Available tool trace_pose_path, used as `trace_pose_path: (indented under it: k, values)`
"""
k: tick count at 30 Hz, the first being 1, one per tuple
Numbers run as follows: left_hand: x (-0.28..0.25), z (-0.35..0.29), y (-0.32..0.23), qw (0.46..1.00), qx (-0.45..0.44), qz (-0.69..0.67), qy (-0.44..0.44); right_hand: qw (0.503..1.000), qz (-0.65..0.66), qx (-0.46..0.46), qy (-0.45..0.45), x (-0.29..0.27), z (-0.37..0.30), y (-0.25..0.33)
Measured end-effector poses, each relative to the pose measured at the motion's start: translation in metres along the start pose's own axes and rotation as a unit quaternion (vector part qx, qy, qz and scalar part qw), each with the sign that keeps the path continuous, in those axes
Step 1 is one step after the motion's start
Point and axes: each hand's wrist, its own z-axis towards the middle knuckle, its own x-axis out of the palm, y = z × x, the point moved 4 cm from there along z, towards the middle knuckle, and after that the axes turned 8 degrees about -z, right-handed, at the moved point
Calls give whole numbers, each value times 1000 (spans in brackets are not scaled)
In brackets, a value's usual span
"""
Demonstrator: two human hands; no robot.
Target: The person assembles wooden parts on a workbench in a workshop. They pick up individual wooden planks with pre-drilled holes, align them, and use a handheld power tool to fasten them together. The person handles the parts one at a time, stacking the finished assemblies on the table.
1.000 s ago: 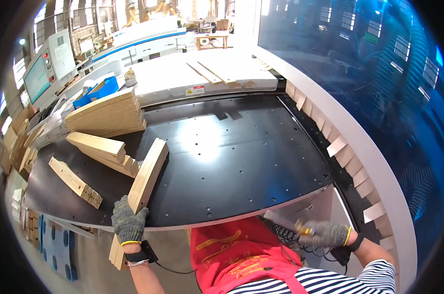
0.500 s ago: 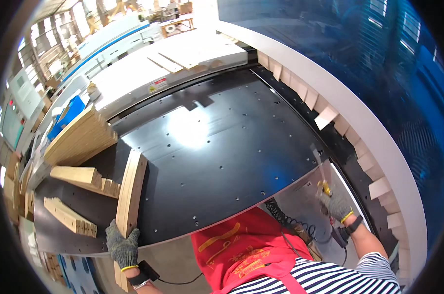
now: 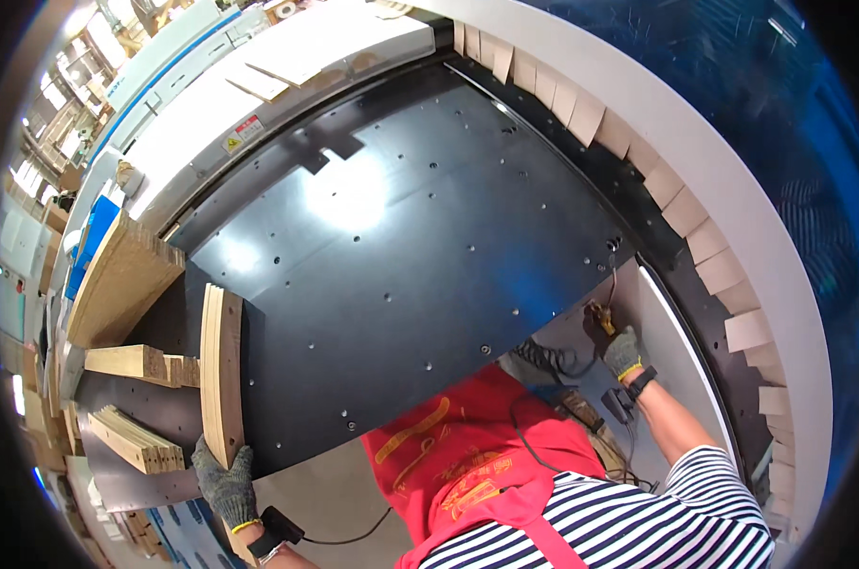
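A bundle of wooden strips (image 3: pixel 221 365) lies at the left of the black worktop (image 3: pixel 401 332), its long axis running from the near edge away from the person. The left hand (image 3: pixel 225 482) is nearer, its grip curled around the near end, so the bundle extends straight ahead of it. Two smaller wooden stacks (image 3: pixel 136 441) sit to its left. Well apart rightward, the right hand (image 3: pixel 624 353) grips a brass-coloured tool (image 3: pixel 604 321) just off the worktop's near edge.
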Motion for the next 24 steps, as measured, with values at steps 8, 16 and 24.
trace_pose_path:
  k: [8,16,24]
  values:
    - [-12,-4,-15,999,43,-6,-30,978,-187,-95,9,36,54,-48]
    - [-13,6,-6,998,32,52,3,940,-304,-149,29,-6,91,-163]
    - [-22,7,-18,991,102,24,81,892,-358,-275,16,74,-55,109]
